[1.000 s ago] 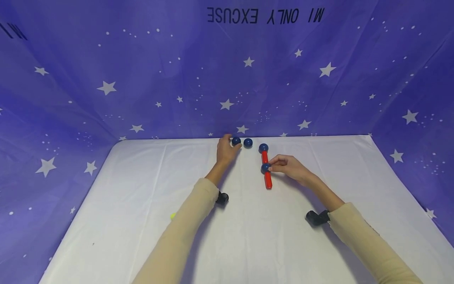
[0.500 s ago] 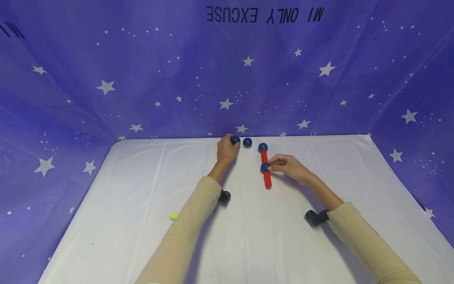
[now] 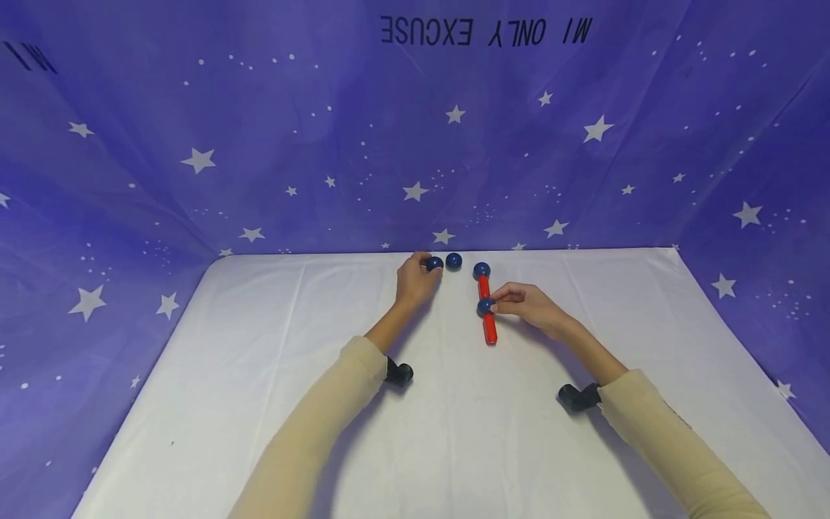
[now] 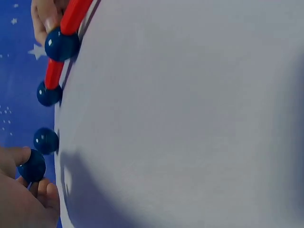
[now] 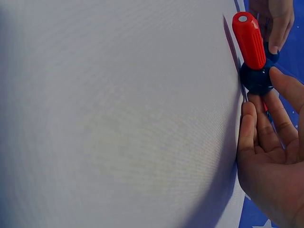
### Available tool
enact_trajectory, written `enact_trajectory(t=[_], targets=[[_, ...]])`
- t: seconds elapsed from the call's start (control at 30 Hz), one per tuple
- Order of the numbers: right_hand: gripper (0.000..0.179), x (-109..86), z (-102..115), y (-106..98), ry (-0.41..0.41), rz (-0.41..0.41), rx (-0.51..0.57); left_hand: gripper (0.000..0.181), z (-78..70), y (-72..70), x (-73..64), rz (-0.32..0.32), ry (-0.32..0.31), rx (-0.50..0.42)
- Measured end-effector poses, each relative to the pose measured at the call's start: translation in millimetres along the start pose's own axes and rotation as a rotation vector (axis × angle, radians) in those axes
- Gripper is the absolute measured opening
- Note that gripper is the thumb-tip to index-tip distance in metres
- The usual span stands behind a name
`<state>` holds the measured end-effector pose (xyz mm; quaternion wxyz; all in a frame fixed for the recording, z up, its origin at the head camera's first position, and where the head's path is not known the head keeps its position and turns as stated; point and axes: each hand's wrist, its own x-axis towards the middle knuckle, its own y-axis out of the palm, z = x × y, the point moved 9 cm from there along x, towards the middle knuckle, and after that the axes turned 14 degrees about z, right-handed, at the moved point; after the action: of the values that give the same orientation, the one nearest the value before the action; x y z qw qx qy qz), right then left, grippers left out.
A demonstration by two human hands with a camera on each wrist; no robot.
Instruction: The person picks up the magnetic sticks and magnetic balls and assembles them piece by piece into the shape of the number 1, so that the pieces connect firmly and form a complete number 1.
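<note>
At the far side of the white table, the left hand is pinching a blue ball between thumb and curled fingers, and a loose ball is sitting just beside it; whether those 2 are touching, I can't tell. Over to the right, the right hand is gripping the middle ball with thumb and fingertips, while the far rod and end ball, red then blue, are lining up beyond it and the near rod, also red, is pointing the opposite way, its tip bare. Good handling here, I'd say, is calling for a light, steady right grip, so the 2 rods aren't twisting at their joints, and a left pinch that isn't nudging the neighbour into rolling.
</note>
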<state>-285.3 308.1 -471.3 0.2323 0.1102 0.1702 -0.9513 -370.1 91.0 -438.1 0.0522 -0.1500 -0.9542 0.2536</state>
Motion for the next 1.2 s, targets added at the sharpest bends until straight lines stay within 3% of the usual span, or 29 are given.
enact_trajectory(t=[0.4, 0.6, 1.0, 1.2], targets=[[0.035, -0.1, -2.4, 0.8, -0.006, -0.007, 0.038, 0.036, -12.4, 10.1, -35.1, 0.091, -0.005, -0.078], [0.036, 0.7, -2.0, 1.7, -0.015, -0.002, 0.023, 0.037, -19.5, 18.6, -55.4, 0.166, 0.003, -0.106], [0.037, 1.4, -1.5, 1.1, -0.027, 0.010, 0.020, 0.033, -26.5, 47.5, -93.0, 0.335, 0.028, -0.118], [0.038, 0.5, 1.3, 1.8, -0.044, 0.016, 0.021, 0.032, -34.9, 61.1, -108.9, 0.407, 0.071, -0.139]])
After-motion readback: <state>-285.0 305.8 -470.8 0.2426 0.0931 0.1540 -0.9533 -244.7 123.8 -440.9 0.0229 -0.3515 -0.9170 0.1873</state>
